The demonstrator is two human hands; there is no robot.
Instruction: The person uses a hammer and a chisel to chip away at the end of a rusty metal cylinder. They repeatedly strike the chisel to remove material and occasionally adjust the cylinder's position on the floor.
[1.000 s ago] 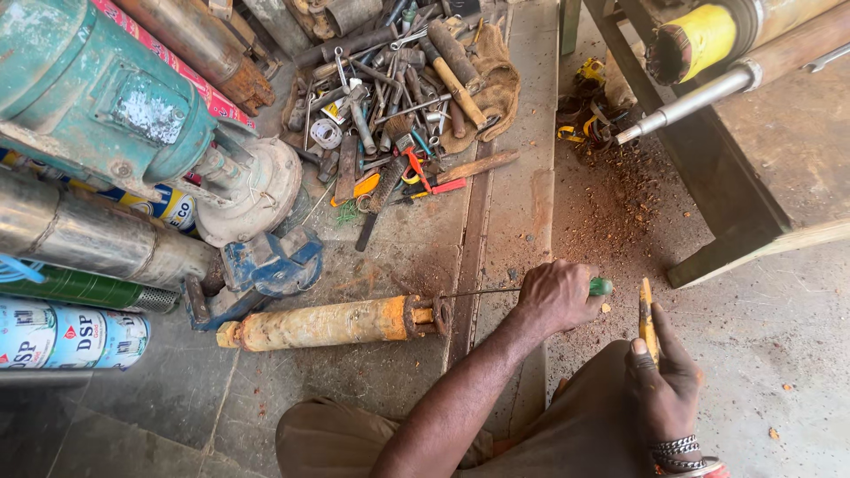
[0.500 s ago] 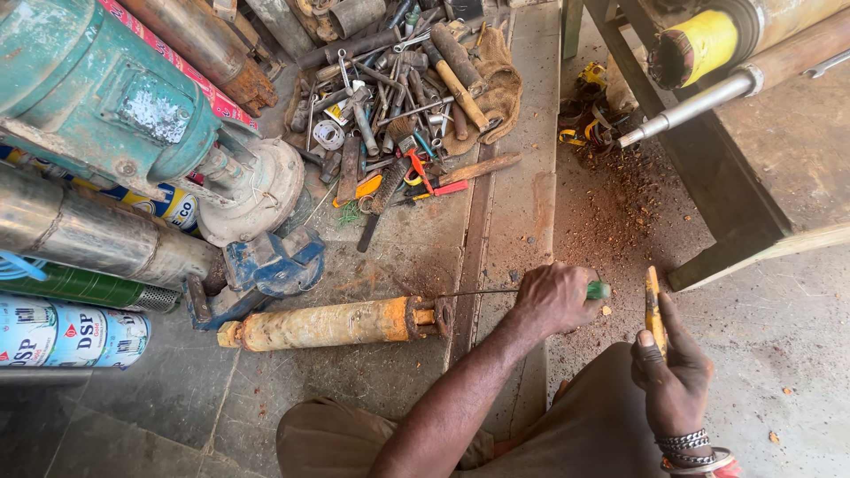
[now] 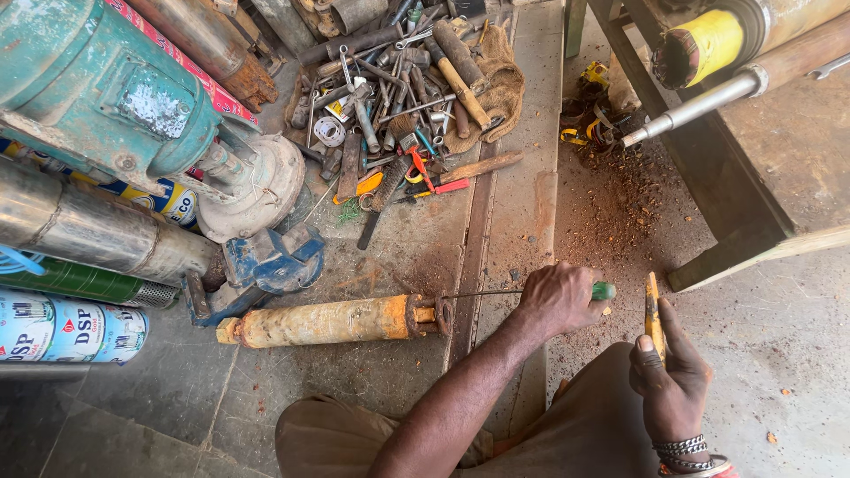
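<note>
Head view, looking straight down: the left hand (image 3: 556, 299) is wrapped tight around a green-handled screwdriver (image 3: 531, 292), its thin shaft running level into the end of the rusty yellow pump cylinder (image 3: 328, 320) lying on the concrete floor (image 3: 753, 336). That cylinder is flaked, orange-brown, capped at both ends. The right hand (image 3: 670, 382), fingers closed, holds a yellow-handled tool (image 3: 653, 314) upright just beside the screwdriver's green butt. Tool pile (image 3: 398, 106) sits well apart above; blue vise (image 3: 266, 265) crowds the cylinder's left end. Open floor lies right, below the workbench frame (image 3: 735, 221).
</note>
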